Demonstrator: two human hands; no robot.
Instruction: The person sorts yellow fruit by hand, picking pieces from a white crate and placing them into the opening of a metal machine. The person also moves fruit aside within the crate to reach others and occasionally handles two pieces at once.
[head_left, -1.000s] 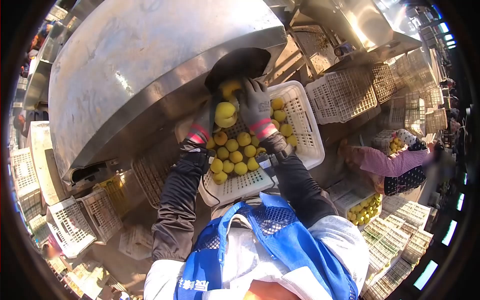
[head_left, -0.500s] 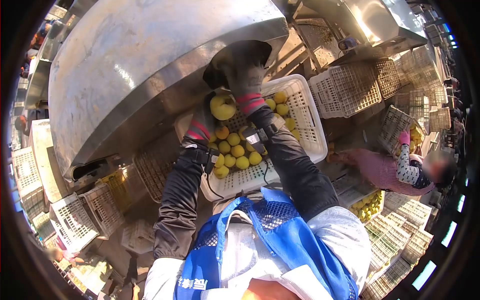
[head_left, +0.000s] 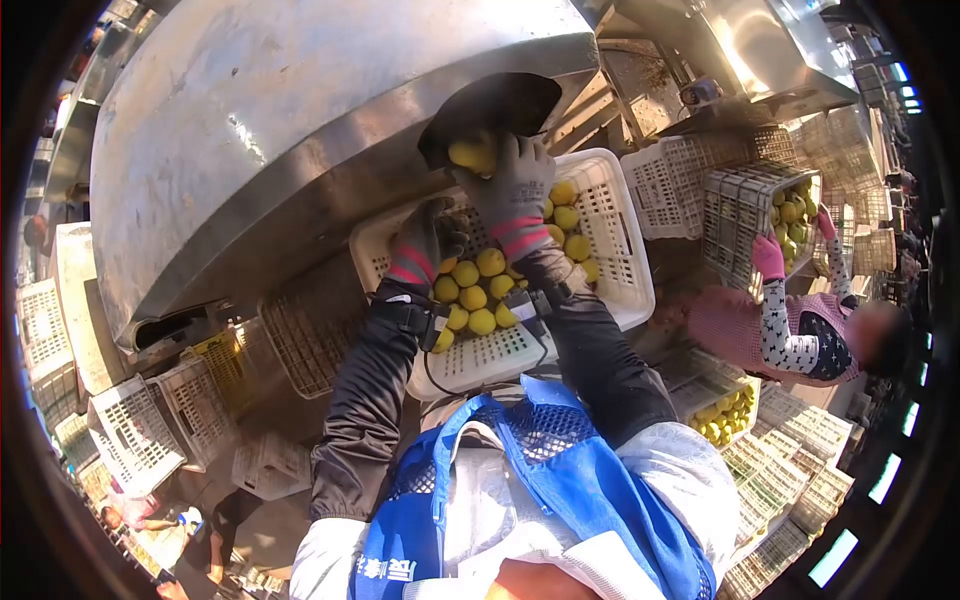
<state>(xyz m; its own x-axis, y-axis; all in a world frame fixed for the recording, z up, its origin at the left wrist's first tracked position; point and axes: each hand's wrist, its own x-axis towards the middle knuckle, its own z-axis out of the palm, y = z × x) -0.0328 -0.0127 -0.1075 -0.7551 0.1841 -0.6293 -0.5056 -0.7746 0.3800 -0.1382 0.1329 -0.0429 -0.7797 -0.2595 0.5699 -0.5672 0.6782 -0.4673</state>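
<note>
My right hand [head_left: 517, 185], in a grey glove with pink cuff bands, grips a yellow round fruit [head_left: 472, 153] in front of a black flap [head_left: 495, 105] at the metal housing's edge. Below and to the left, my left hand [head_left: 432, 238] is gloved the same way, its fingers loosely curled and apart, with no fruit seen in it. Both hands are above a white slatted crate [head_left: 622, 235]. Several yellow fruits [head_left: 472, 297] lie in the crate, partly hidden by my forearms.
A large curved metal housing [head_left: 260, 130] fills the upper left. White crates [head_left: 662, 190] stand to the right. Beyond, a person [head_left: 775, 330] in pink gloves holds a tilted crate [head_left: 735, 225] of fruit. More crates [head_left: 135, 435] are at lower left.
My right hand has turned and now holds a fruit by the flap. The large fruit beside my left hand is gone from there. The person at right has raised a crate.
</note>
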